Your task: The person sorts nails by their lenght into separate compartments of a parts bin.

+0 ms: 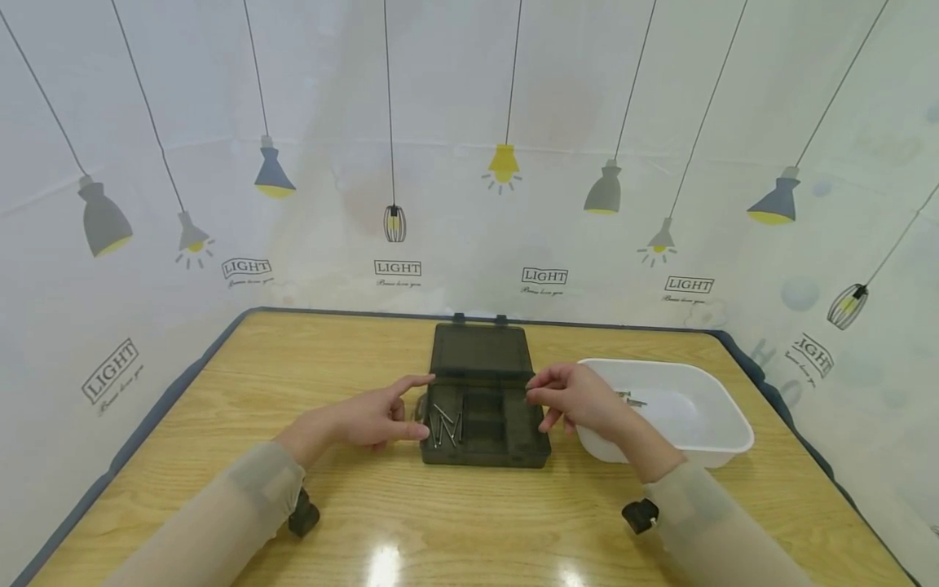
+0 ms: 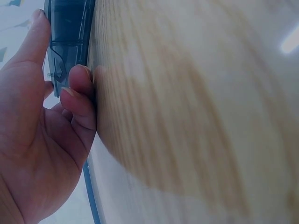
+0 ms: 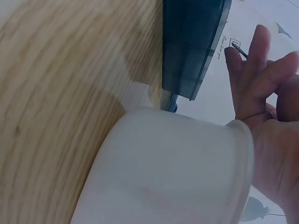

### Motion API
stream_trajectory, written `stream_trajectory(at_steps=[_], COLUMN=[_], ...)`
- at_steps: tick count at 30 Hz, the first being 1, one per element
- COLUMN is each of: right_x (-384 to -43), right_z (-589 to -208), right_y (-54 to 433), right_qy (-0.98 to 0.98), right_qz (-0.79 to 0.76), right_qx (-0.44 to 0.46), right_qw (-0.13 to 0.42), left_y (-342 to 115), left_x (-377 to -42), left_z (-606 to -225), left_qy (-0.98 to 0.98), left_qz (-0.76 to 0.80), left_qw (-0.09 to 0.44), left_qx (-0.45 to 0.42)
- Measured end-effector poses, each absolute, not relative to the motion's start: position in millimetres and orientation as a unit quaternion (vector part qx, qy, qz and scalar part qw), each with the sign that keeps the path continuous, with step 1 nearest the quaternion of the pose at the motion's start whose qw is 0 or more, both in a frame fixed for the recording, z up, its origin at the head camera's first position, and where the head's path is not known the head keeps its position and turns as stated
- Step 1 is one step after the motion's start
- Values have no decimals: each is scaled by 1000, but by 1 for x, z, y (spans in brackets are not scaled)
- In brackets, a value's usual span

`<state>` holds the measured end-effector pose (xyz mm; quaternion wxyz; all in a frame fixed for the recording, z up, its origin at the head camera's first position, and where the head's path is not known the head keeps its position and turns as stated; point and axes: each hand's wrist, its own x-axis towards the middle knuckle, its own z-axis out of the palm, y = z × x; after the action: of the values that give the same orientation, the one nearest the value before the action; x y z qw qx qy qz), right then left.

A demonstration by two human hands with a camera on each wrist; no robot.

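Observation:
A dark translucent compartment box [image 1: 484, 458] lies on the table with its lid [image 1: 480, 349] folded back. Several long silver screws [image 1: 444, 427] lie in its left compartment. At the box's left side is my left hand [image 1: 370, 414], index finger and thumb stretched to its edge, the other fingers loosely bent. My right hand [image 1: 579, 399] hovers over the box's right edge, beside the white bin. Its fingertips pinch a small dark threaded screw [image 3: 240, 51], clearest in the right wrist view.
The white plastic bin [image 1: 697, 408] stands right of the box, under my right wrist, with several brass-coloured screws [image 1: 632, 400] inside. The wooden table [image 1: 330, 522] meets a lamp-printed sheet [image 1: 469, 106] at its back and sides.

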<state>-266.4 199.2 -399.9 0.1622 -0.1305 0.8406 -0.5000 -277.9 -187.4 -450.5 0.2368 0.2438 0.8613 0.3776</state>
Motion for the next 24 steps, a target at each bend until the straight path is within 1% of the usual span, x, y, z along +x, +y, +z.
stream_trajectory(at_steps=[12, 18, 24], right_x=[-264, -264, -267], right_z=[-396, -393, -391], right_y=[200, 215, 239], right_qy=[841, 851, 860], right_qz=[-497, -485, -475], right_qx=[-135, -128, -120], right_qw=[165, 157, 141], left_y=[-186, -186, -186], left_x=[-276, -275, -275], left_z=[-448, -447, -446], left_qy=[862, 860, 860], left_qz=[378, 383, 383], left_qw=[237, 240, 240], left_qx=[241, 238, 237])
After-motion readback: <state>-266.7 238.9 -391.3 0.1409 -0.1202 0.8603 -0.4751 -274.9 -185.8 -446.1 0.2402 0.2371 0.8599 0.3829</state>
